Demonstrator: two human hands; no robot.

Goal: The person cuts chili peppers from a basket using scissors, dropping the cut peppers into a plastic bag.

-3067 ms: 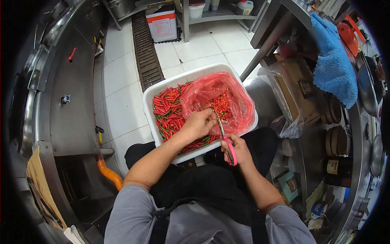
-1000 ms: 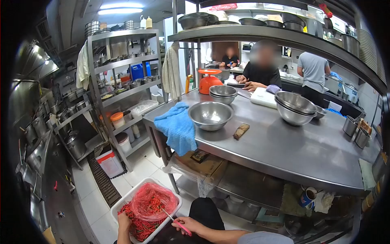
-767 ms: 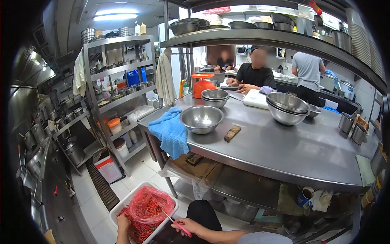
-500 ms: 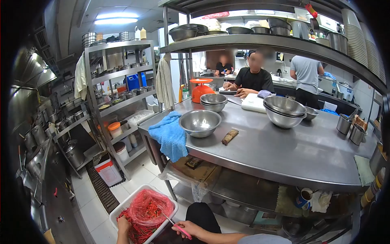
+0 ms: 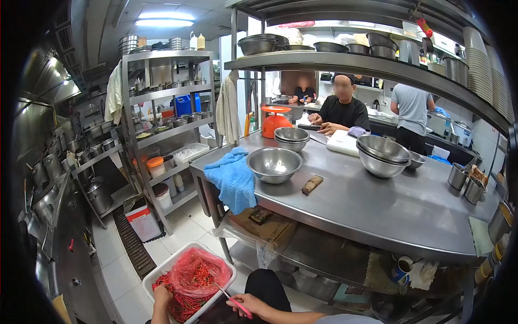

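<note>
A white tub (image 5: 226, 291) stands low in front of me, full of long red chili peppers (image 5: 186, 309). In it lies an open red plastic bag (image 5: 186, 267) with small cut chili pieces (image 5: 200, 276) inside. My left hand (image 5: 162, 296) reaches down at the tub's left side, fingers curled in among the whole chilies; what they grip is hidden. Pink-handled scissors (image 5: 240, 308) are held in my right hand (image 5: 249, 304), their blades pointing up and left over the bag's right edge.
A steel table (image 5: 372, 210) carries a blue towel (image 5: 232, 178), metal bowls (image 5: 274, 164), an orange scale (image 5: 275, 124) and a small brown wrapped piece (image 5: 312, 185). A person in black (image 5: 342, 110) works across it. Steel shelving (image 5: 167, 97) and a floor drain (image 5: 132, 243) lie left.
The view has shifted slightly, so the table and shelves sit a little further right and lower. Both hands stay at nearly the same places by the tub, the scissors still held in the right.
</note>
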